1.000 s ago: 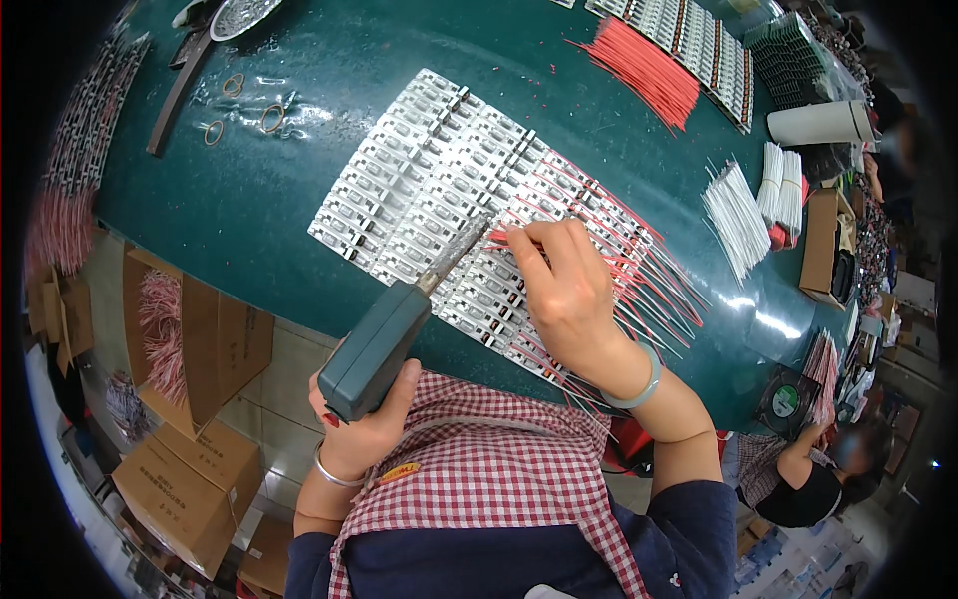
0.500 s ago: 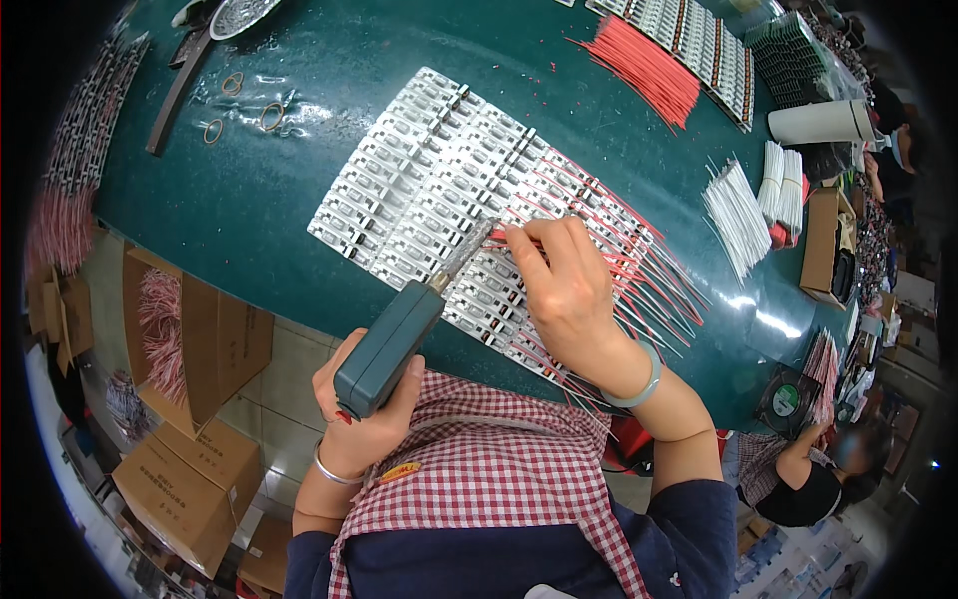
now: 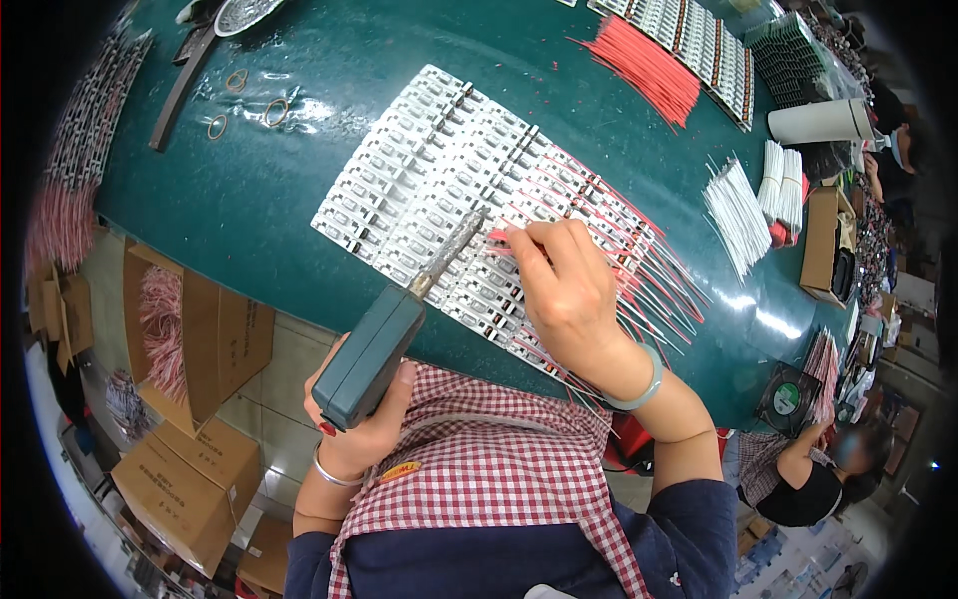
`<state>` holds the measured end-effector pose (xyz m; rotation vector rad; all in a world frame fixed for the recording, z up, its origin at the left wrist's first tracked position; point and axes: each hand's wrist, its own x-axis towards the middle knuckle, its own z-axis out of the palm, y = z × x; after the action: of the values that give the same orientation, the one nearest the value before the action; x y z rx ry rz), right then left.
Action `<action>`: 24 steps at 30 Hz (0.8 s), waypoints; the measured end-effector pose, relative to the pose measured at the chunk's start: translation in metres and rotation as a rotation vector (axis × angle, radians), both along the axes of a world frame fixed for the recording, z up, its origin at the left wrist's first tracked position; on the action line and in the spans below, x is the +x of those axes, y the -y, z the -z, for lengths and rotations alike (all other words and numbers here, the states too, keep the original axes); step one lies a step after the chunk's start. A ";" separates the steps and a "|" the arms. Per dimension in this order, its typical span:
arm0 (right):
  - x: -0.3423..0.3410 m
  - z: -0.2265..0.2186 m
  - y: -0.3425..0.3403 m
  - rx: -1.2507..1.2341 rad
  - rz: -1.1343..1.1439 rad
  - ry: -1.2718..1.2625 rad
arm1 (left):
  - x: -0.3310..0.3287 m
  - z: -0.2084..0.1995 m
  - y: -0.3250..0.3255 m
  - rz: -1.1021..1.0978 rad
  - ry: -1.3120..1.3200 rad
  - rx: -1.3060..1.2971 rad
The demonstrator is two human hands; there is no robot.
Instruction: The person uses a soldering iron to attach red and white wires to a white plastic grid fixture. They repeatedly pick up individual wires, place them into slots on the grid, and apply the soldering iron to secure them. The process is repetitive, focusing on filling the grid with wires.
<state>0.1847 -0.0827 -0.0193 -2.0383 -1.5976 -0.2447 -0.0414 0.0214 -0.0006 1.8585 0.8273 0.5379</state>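
My left hand (image 3: 361, 429) is wrapped round a dark green soldering gun (image 3: 369, 354), whose long, rough metal tip points up and right over a panel of white parts (image 3: 399, 150). That panel lies tilted on the table, in rows of small, matching pieces. My right hand (image 3: 571, 295) hangs over its right half, thumb and forefinger pinching a red wire (image 3: 497, 236) just right of the tip. A small gap shows between tip and wire. Red and white wires (image 3: 664, 285) fan out from the panel's right side, partly beneath my right hand.
On the green table (image 3: 269, 200), a bundle of red wires (image 3: 644, 70) and white wires (image 3: 736, 220) lie at the right. A small fan (image 3: 788, 399) stands near the right edge. Rubber bands (image 3: 276, 113) and a metal dish (image 3: 244, 14) are far left. Cardboard boxes (image 3: 190, 489) stand below left.
The soldering gun has drawn back left and slightly down, its tip now off the red wire. My right hand has hardly moved and still pinches the wire. The panel has shifted very slightly.
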 end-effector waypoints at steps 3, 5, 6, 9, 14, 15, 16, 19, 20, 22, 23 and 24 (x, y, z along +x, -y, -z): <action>-0.003 0.001 0.001 0.022 0.003 0.002 | 0.000 -0.003 0.000 0.017 -0.007 0.030; -0.004 0.000 0.002 0.018 0.006 0.005 | 0.001 -0.003 -0.001 0.029 0.003 0.045; -0.004 0.000 0.001 0.014 0.006 0.005 | 0.001 -0.002 -0.001 0.031 0.013 0.049; -0.005 0.001 0.001 0.005 0.003 0.018 | 0.002 -0.006 -0.001 0.046 0.005 0.047; -0.005 0.000 0.001 -0.018 -0.011 0.037 | 0.001 -0.005 -0.001 0.074 -0.003 0.039; -0.004 0.000 0.002 -0.028 -0.024 0.040 | 0.001 -0.005 -0.002 0.084 -0.005 0.041; -0.004 0.000 0.002 -0.038 -0.036 0.044 | 0.001 -0.005 -0.002 0.093 -0.006 0.043; -0.005 -0.002 0.001 -0.051 -0.039 0.037 | 0.002 -0.004 -0.002 0.087 0.001 0.029; -0.005 -0.002 0.001 -0.051 -0.042 0.036 | 0.003 -0.003 -0.002 0.090 0.001 0.035; -0.005 -0.001 0.001 -0.052 -0.046 0.036 | 0.004 -0.003 -0.002 0.098 0.002 0.047; -0.005 -0.002 0.001 -0.057 -0.047 0.037 | 0.003 -0.003 -0.002 0.103 -0.008 0.049; -0.005 -0.003 0.001 -0.063 -0.047 0.038 | 0.003 -0.004 -0.002 0.107 -0.018 0.052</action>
<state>0.1794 -0.0838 -0.0167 -2.0516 -1.6943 -0.2189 -0.0387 0.0238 0.0030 1.9456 0.7267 0.4797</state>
